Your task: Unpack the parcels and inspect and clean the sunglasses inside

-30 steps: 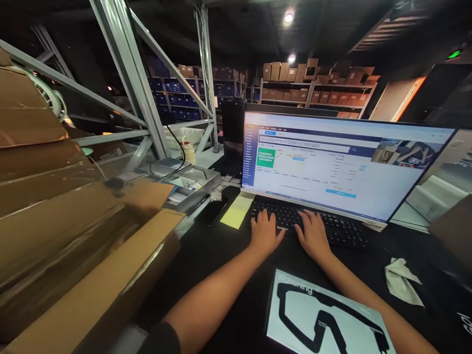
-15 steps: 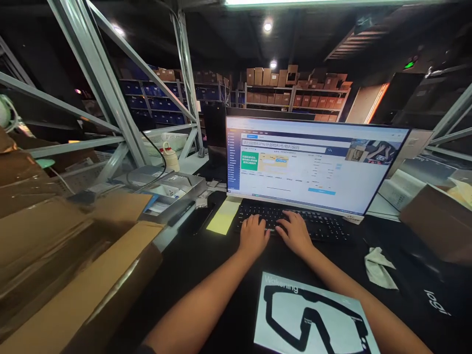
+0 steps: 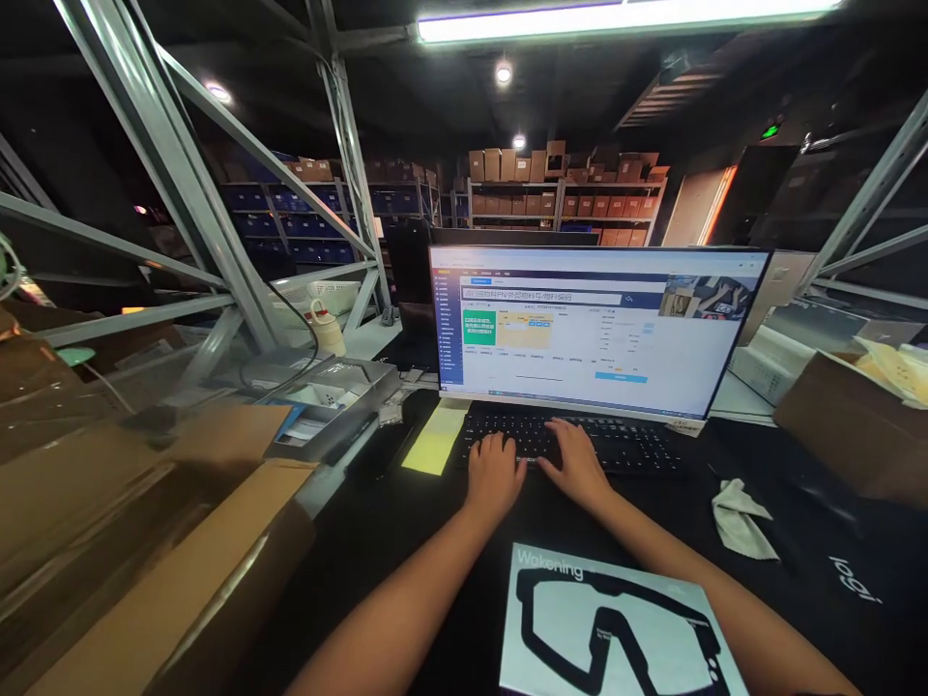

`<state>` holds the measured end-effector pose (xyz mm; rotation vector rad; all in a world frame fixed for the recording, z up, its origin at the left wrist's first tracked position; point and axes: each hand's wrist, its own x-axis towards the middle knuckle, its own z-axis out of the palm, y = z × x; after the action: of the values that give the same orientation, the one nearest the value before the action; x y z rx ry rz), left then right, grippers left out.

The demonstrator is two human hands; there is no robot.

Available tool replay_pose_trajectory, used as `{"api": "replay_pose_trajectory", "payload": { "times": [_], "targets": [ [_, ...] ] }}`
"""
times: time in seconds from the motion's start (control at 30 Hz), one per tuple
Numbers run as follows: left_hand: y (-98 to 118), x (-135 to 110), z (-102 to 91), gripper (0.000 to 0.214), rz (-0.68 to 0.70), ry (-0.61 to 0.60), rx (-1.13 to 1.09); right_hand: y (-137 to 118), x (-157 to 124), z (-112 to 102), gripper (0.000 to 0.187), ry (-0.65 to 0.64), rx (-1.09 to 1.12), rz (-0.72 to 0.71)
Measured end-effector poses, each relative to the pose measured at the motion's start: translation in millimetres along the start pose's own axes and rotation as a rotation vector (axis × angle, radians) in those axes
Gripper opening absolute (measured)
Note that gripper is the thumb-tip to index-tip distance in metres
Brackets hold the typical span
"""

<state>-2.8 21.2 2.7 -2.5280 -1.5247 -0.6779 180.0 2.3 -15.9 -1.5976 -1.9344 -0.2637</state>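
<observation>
Keyboard (image 3: 616, 443), black, lies on the dark desk (image 3: 391, 522) just below the monitor (image 3: 594, 324), and both hands rest on its left half. The left hand (image 3: 494, 474) and the right hand (image 3: 578, 464) lie flat side by side, fingers spread loose on the keys, grasping nothing.

Left of the monitor, a grey metal tray (image 3: 330, 391) holds white papers and something blue-edged; the rest of its contents are hard to make out. A cardboard box (image 3: 845, 425) at the right holds pale crumpled paper (image 3: 895, 365) and is cut off by the frame. The open carton (image 3: 166, 541) at the left shows only its flaps, with its inside hidden. A white printed box (image 3: 609, 628) between the forearms is cut off at the bottom edge. The text on the screen is too small to read.

Against half a second ago, the hands stay on the keys. The view has lifted a little: the ceiling lamp (image 3: 623, 17) shows wider and the cardboard box shows more.
</observation>
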Motion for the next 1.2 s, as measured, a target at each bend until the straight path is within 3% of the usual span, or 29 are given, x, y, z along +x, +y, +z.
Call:
{"api": "replay_pose_trajectory", "payload": {
  "times": [0.33, 0.63, 0.87, 1.07, 1.2],
  "targets": [
    [-5, 0, 2.8, 0.024, 0.005, 0.011, -0.06, 3, -2, -4, 0.029, -0.067, -0.014, -0.007],
    [-6, 2, 7.2, 0.021, 0.007, 0.038, -0.07, -14, 0, -3, 0.026, -0.101, 0.017, -0.141],
    [-5, 1, 5.3, 0.021, 0.014, 0.051, -0.073, -12, 14, -1, 0.04, -0.059, 0.03, -0.078],
    [-4, 2, 4.9, 0.019, 0.013, 0.056, -0.076, -16, 12, 2, 0.024, -0.02, -0.004, -0.047],
    [-5, 2, 4.2, 0.018, 0.015, 0.059, -0.078, -17, 8, 1, 0.026, 0.004, -0.007, -0.026]
  ]
}}
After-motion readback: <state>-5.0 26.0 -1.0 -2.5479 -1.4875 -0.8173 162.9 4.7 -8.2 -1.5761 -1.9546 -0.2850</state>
